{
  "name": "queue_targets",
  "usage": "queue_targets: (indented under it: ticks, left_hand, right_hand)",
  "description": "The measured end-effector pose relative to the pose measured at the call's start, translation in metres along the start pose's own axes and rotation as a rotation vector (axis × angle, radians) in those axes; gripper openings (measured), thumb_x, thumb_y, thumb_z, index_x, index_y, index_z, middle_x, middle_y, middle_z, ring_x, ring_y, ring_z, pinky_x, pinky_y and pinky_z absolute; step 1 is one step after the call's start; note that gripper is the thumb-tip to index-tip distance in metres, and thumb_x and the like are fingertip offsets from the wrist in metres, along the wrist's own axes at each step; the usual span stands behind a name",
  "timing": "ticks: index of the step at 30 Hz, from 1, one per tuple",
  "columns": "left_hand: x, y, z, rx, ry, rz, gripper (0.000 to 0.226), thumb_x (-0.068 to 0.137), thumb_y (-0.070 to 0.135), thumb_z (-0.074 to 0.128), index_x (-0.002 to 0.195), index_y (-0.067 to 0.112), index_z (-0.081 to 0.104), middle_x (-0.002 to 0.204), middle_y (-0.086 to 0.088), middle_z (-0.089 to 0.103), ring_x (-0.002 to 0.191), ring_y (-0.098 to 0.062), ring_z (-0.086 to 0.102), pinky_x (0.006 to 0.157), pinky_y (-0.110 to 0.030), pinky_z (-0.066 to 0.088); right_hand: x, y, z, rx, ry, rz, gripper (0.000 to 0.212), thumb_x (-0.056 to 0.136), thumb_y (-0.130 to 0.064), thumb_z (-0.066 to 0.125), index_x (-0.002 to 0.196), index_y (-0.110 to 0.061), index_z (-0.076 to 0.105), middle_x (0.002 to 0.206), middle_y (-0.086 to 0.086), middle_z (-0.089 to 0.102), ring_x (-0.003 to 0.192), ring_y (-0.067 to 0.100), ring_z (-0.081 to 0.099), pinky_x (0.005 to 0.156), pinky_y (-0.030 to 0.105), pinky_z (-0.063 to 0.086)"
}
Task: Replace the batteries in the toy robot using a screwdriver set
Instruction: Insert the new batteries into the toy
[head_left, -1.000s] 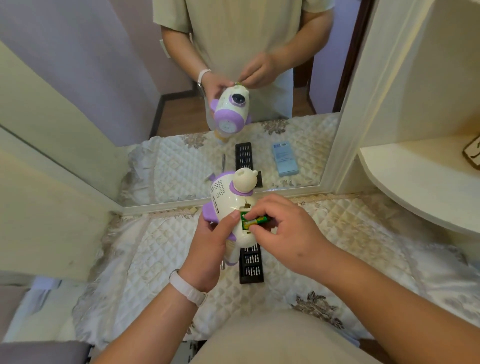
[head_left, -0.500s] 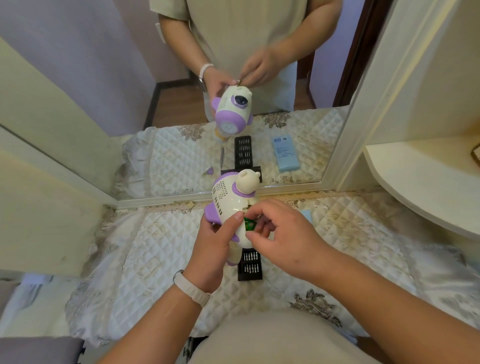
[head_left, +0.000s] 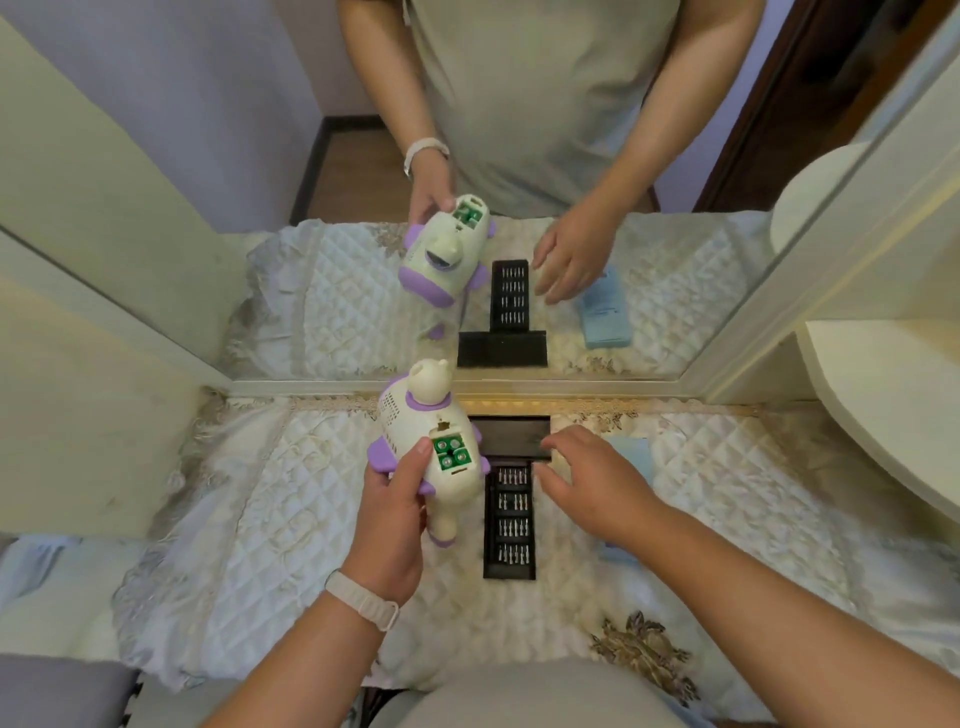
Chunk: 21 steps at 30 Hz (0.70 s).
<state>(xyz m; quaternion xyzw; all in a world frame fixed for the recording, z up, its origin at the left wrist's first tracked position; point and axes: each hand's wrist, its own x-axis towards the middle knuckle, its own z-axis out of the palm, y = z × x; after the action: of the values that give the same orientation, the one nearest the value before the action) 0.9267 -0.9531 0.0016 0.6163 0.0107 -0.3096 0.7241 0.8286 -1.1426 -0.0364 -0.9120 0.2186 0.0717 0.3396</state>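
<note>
My left hand (head_left: 393, 512) grips the cream and purple toy robot (head_left: 415, 415), holding it tilted above the quilted cloth. Its battery bay (head_left: 451, 453) is uncovered and faces me, with green battery ends showing inside. My right hand (head_left: 587, 480) hovers to the right of the toy with fingers spread and nothing in it, above the black screwdriver bit tray (head_left: 510, 525). The tray's black lid (head_left: 511, 436) lies just beyond it, near the mirror.
A mirror (head_left: 649, 291) stands along the back of the cloth-covered table (head_left: 270, 519) and reflects the toy, tray and hands. A light blue box (head_left: 631, 457) lies partly under my right hand. A cream shelf (head_left: 893, 415) juts in at right.
My right hand has let go of the green battery at the bay and moved right, opening over the bit tray. The toy has tilted so the filled bay shows.
</note>
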Motion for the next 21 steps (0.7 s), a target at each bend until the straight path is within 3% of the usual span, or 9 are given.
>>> queue_targets:
  ticks: [4,7,11,17,21]
  left_hand:
    - [0.014,-0.001,-0.014,-0.025,0.003,-0.007,0.042,0.092,0.029,0.060,0.126,0.004,0.059,0.115,-0.024,0.070,0.088,-0.033,0.073,0.065,-0.027,0.056]
    - [0.026,-0.005,-0.023,-0.024,0.044,-0.020,0.048,0.089,0.031,0.058,0.130,0.006,0.057,0.117,-0.023,0.070,0.095,-0.041,0.071,0.068,-0.031,0.056]
    - [0.043,-0.011,-0.041,-0.026,0.136,-0.014,0.060,0.084,0.041,0.064,0.135,0.010,0.055,0.126,-0.024,0.065,0.113,-0.046,0.063,0.074,-0.037,0.053]
    - [0.052,-0.013,-0.077,-0.056,0.244,0.034,0.061,0.084,0.040,0.065,0.135,0.008,0.054,0.126,-0.029,0.063,0.111,-0.052,0.062,0.077,-0.040,0.051]
    - [0.047,-0.016,-0.104,-0.061,0.324,0.009,0.065,0.081,0.046,0.069,0.136,0.016,0.054,0.128,-0.023,0.064,0.115,-0.051,0.061,0.066,-0.035,0.045]
  right_hand:
    - [0.034,0.021,0.016,-0.097,-0.076,0.048,0.040,0.096,-0.035,0.048,0.132,-0.017,0.050,0.127,0.000,0.049,0.111,0.019,0.050,0.087,0.035,0.047]
    - [0.055,0.026,0.024,-0.146,-0.079,0.040,0.036,0.095,-0.033,0.048,0.126,-0.015,0.055,0.117,0.001,0.051,0.103,0.019,0.051,0.082,0.033,0.048]
    - [0.073,0.013,0.038,-0.152,-0.135,-0.069,0.036,0.095,-0.031,0.050,0.127,-0.015,0.055,0.117,0.003,0.051,0.106,0.020,0.051,0.084,0.032,0.047]
    - [0.091,-0.024,0.066,-0.231,-0.133,-0.251,0.033,0.091,-0.031,0.053,0.117,-0.011,0.060,0.109,0.005,0.054,0.102,0.023,0.050,0.081,0.036,0.047]
    - [0.107,-0.052,0.086,-0.268,-0.160,-0.323,0.035,0.090,-0.034,0.052,0.116,-0.012,0.061,0.110,0.005,0.055,0.101,0.024,0.052,0.080,0.039,0.049]
